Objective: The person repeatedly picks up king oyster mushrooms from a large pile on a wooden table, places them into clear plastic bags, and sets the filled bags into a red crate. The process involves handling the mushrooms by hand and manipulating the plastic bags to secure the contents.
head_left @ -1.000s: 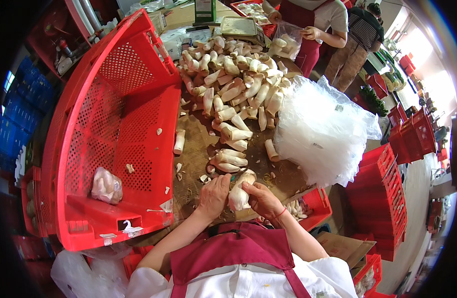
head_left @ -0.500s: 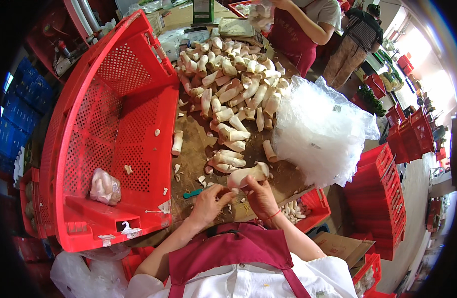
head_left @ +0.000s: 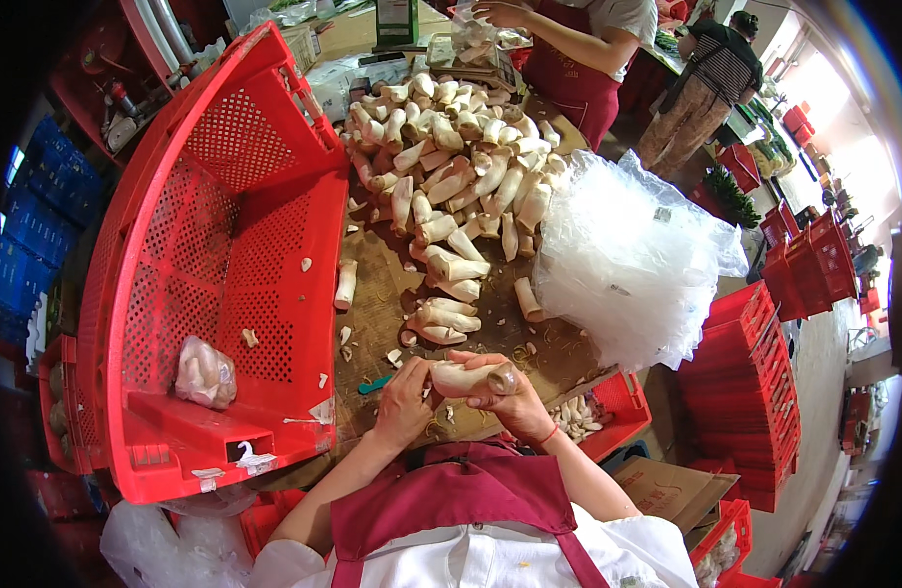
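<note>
A thick, pale king oyster mushroom [head_left: 463, 379] lies crosswise in my hands, its brownish cap end to the right. My right hand [head_left: 517, 407] is wrapped round the cap half from below. At the other end, my left hand [head_left: 404, 403] is closed with its curled fingertips on the stem. Just beyond my hands lie a few more king oyster mushrooms [head_left: 444, 320] side by side. Left of my left hand, a small teal-handled tool [head_left: 374, 385] rests on the table [head_left: 377, 274], and small mushroom trimmings are scattered around it.
A large heap of king oyster mushrooms [head_left: 461, 147] covers the far table. Left stands a big red crate [head_left: 260, 314] with one bagged bundle [head_left: 206, 372]. Clear plastic bags [head_left: 632, 260] are piled at right, above a red crate of pieces [head_left: 617, 416]. A co-worker [head_left: 578, 59] stands opposite.
The mushroom in my hands has come nearer to me and turned, its cap end now facing right and toward me. My left hand has moved up to its stem end.
</note>
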Demonstrator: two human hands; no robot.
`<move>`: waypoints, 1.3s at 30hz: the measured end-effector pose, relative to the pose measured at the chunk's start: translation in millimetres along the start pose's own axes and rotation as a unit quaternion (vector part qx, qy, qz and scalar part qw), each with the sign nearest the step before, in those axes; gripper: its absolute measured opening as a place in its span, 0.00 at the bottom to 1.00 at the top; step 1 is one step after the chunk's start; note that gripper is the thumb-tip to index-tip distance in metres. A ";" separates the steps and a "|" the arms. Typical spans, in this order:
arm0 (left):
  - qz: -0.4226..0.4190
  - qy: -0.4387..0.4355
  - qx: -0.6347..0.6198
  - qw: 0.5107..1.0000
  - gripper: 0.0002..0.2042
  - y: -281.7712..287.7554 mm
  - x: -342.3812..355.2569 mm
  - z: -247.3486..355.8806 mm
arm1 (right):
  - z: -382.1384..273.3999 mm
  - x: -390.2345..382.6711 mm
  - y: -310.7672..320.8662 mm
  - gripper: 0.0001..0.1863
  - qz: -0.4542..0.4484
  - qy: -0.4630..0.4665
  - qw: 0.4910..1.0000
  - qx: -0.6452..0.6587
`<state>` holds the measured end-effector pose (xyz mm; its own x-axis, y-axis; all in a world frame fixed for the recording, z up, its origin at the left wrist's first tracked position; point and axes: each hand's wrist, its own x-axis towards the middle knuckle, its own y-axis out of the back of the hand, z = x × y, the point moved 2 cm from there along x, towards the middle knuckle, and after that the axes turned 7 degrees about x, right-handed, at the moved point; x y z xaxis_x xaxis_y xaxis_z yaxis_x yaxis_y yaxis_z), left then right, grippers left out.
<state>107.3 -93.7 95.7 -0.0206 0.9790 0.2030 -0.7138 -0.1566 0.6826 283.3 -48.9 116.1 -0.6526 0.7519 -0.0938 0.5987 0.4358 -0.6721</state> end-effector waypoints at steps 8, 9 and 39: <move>-0.021 0.000 0.157 0.987 0.17 9.7 -9.2 -31.4 | -4.2 -4.6 16.4 0.21 0.027 -0.033 0.989 -0.139; -0.020 0.001 0.157 0.987 0.17 11.0 -10.4 -39.5 | -3.2 -5.4 23.5 0.23 0.069 -0.073 0.984 -0.144; 0.159 0.337 -0.227 0.900 0.15 -10.6 41.5 -127.2 | -23.1 75.8 85.7 0.25 0.248 -0.027 0.737 -0.628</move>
<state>25.0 -34.7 7.6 -0.5856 0.7749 -0.2381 -0.8056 -0.5236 0.2773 295.9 56.8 68.3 -0.2064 0.9666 -0.1517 0.7058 0.2544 0.6611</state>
